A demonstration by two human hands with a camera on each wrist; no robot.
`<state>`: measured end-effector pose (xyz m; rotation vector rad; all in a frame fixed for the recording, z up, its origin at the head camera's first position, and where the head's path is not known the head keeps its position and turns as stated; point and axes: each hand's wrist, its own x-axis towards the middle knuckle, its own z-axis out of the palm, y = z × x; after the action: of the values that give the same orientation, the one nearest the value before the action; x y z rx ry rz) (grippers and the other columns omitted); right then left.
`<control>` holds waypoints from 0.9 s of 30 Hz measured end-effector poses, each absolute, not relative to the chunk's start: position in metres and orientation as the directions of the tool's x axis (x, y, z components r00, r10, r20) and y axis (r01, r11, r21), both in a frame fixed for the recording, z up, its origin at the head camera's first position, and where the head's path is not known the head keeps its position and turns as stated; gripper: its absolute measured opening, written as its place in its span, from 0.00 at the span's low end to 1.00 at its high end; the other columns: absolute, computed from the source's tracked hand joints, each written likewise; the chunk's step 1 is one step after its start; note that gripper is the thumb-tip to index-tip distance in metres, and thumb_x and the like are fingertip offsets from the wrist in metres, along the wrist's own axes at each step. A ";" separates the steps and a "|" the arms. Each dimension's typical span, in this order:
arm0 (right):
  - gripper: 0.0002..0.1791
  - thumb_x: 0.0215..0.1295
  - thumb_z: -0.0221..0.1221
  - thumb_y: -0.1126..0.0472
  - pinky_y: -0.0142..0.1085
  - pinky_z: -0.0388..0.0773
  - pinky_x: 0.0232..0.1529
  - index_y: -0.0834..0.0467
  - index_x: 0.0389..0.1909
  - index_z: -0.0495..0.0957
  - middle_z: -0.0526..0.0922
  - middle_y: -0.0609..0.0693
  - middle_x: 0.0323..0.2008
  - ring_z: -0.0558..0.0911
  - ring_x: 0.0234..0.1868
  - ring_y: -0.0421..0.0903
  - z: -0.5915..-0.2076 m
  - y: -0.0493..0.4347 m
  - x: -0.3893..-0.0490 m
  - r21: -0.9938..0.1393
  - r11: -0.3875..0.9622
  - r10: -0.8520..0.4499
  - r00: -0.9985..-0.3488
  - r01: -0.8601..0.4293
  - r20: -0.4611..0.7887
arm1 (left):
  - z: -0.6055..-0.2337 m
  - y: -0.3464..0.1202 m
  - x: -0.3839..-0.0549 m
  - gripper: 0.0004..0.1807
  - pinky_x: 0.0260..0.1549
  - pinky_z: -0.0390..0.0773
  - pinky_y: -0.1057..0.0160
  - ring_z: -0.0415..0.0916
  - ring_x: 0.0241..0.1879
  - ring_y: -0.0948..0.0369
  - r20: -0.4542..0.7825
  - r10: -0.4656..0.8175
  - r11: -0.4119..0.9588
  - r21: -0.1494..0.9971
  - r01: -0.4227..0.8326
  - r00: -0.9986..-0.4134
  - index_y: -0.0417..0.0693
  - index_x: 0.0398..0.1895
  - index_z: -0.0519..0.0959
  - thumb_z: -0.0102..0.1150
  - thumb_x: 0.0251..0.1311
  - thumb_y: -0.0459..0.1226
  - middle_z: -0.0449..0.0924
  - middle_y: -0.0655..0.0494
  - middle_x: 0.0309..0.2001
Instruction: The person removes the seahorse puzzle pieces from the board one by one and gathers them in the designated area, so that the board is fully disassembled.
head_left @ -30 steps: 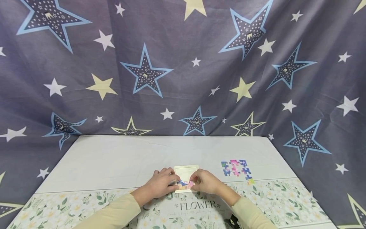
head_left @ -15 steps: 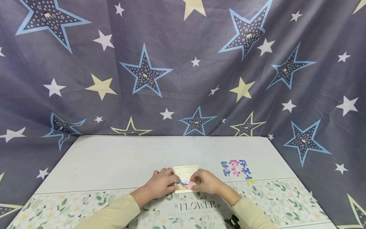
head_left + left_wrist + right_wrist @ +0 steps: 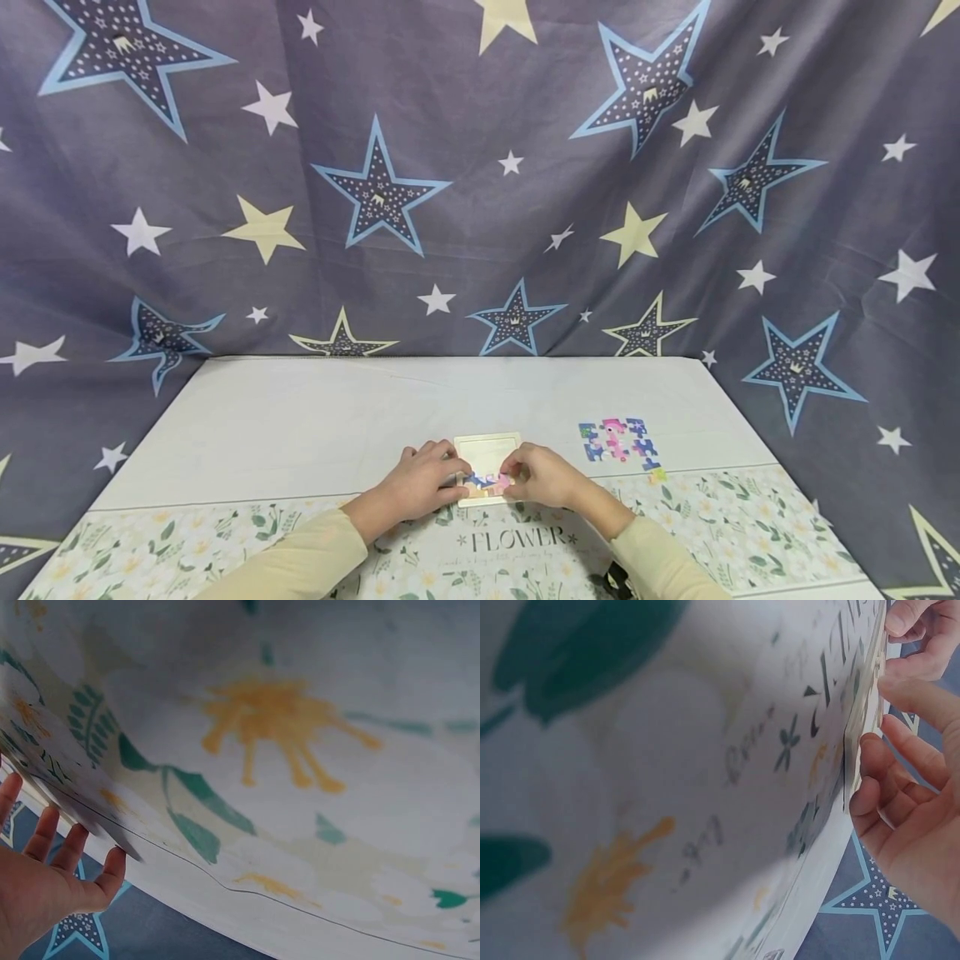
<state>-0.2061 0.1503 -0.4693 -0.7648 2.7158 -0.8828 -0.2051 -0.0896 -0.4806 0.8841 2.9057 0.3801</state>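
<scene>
A small light wooden puzzle tray (image 3: 487,437) lies in front of the person in the head view, with puzzle pieces along its near side and a bare far part. My left hand (image 3: 426,477) holds the tray's left edge, fingertips over the rim beside a blue puzzle piece (image 3: 477,481). At the near right corner my right hand (image 3: 546,475) pinches a pink puzzle piece (image 3: 501,482) between thumb and index finger, low against the tray. The left wrist view shows the left hand's (image 3: 52,889) outer fingers spread; the right wrist view has the right hand (image 3: 922,795) at the tray edge.
Several joined puzzle pieces (image 3: 617,440), pink and blue, lie right of the tray, a yellow piece (image 3: 657,476) at their near corner. A flower-printed mat (image 3: 225,533) covers the near table (image 3: 300,417). A starry curtain (image 3: 450,275) hangs behind. A black object (image 3: 618,581) shows by the right sleeve.
Both hands stay at the tray with almost no movement. The right hand and the pink puzzle piece shift very slightly; the loose pieces stay put.
</scene>
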 end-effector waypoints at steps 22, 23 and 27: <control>0.14 0.52 0.68 0.60 0.31 0.73 0.36 0.60 0.39 0.80 0.77 0.47 0.33 0.74 0.34 0.41 -0.466 0.158 -0.205 -0.580 0.698 -0.523 -0.852 -0.421 -0.011 | -0.479 -0.090 -0.205 0.19 0.40 0.64 0.55 0.66 0.46 0.63 -0.021 0.557 0.803 0.270 0.532 -0.830 0.68 0.51 0.76 0.50 0.60 0.59 0.69 0.64 0.47; 0.14 0.52 0.68 0.60 0.31 0.73 0.36 0.60 0.39 0.80 0.77 0.47 0.33 0.74 0.34 0.41 -0.466 0.158 -0.205 -0.580 0.699 -0.521 -0.854 -0.418 -0.012 | -0.479 -0.090 -0.205 0.19 0.40 0.64 0.55 0.66 0.46 0.63 -0.021 0.558 0.802 0.272 0.532 -0.830 0.68 0.51 0.76 0.50 0.60 0.59 0.69 0.64 0.47; 0.13 0.51 0.67 0.61 0.31 0.74 0.36 0.60 0.38 0.79 0.77 0.47 0.33 0.75 0.34 0.41 -0.466 0.162 -0.205 -0.586 0.695 -0.514 -0.858 -0.416 -0.001 | -0.479 -0.090 -0.205 0.19 0.40 0.64 0.55 0.66 0.46 0.63 -0.016 0.559 0.801 0.268 0.535 -0.829 0.68 0.51 0.76 0.50 0.60 0.59 0.69 0.64 0.47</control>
<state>-0.2049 0.1616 -0.4657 -0.7574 2.7386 -0.8859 -0.2055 -0.0900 -0.4794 0.8810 2.8918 0.3873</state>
